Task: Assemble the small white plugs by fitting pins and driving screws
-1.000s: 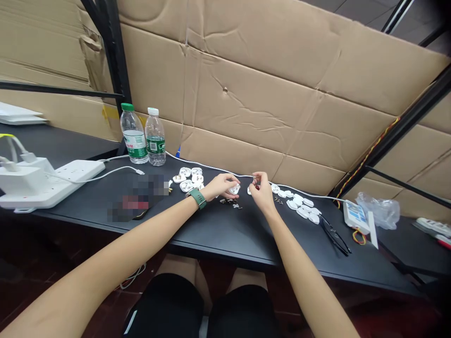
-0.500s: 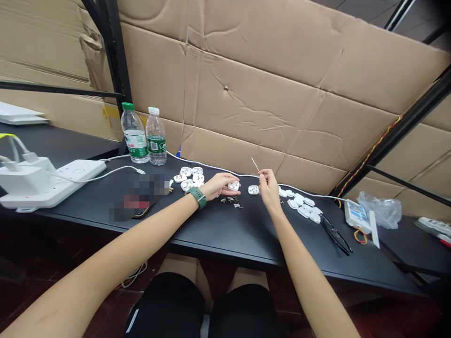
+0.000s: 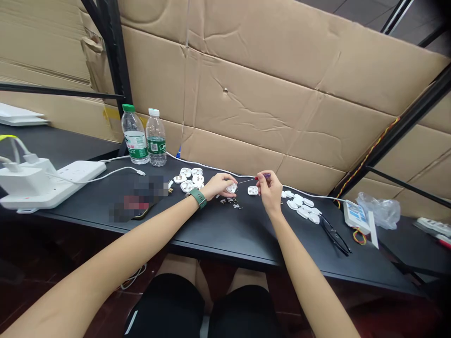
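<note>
My left hand [image 3: 219,185], with a green watch on the wrist, pinches a small white plug part [image 3: 231,188] against the black table [image 3: 218,225]. My right hand [image 3: 268,189] grips a thin screwdriver [image 3: 254,178] with a purple handle, its tip pointing left toward that part. Another white plug part [image 3: 252,190] lies between the hands. Tiny screws and metal bits [image 3: 231,203] lie just in front of my left hand.
Several white plug parts lie in a group at the left [image 3: 189,178] and another at the right [image 3: 302,206]. Two water bottles [image 3: 144,137], a white power strip [image 3: 45,180], black glasses [image 3: 334,237], a small meter [image 3: 356,217] and a plastic bag [image 3: 380,210] also sit on the table.
My right hand turned the screwdriver from pointing up and back to pointing left at the part under my left hand. The left hand has hardly moved.
</note>
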A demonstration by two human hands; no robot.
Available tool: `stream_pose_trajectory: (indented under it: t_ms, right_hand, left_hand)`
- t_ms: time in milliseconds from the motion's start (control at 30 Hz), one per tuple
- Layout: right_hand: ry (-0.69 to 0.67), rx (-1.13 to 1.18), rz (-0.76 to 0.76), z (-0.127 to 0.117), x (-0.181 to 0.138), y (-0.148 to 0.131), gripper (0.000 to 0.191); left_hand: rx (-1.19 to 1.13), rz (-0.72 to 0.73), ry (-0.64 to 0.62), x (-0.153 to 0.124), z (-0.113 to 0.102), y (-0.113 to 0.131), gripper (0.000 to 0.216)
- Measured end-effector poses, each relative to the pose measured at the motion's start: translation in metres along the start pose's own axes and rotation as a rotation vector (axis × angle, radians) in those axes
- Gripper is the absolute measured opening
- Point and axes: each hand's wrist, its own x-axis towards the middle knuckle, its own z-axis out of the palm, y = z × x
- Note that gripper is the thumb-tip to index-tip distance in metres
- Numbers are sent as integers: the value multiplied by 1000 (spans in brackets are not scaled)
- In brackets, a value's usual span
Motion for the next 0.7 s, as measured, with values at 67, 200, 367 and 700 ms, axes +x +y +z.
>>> stream_pose_trajectory:
  t_ms: [67,200,367,700]
  right_hand:
    - [3,-9,-8,-1,-1,-1,34]
    - [-28,-13,-28,-1,-1,1,35]
    - [-46,3,-31,1,-2,2,34]
    - [-67,-31,-35,1,-2,-1,35]
  left_hand:
    - [5,-4,-10,0,-1,0,17]
    - [18,-1,-21,-1,-1,0,18]
    - [30,-3,-31,-2,0,1,17]
    - [41,-12,-29,-2,0,1,14]
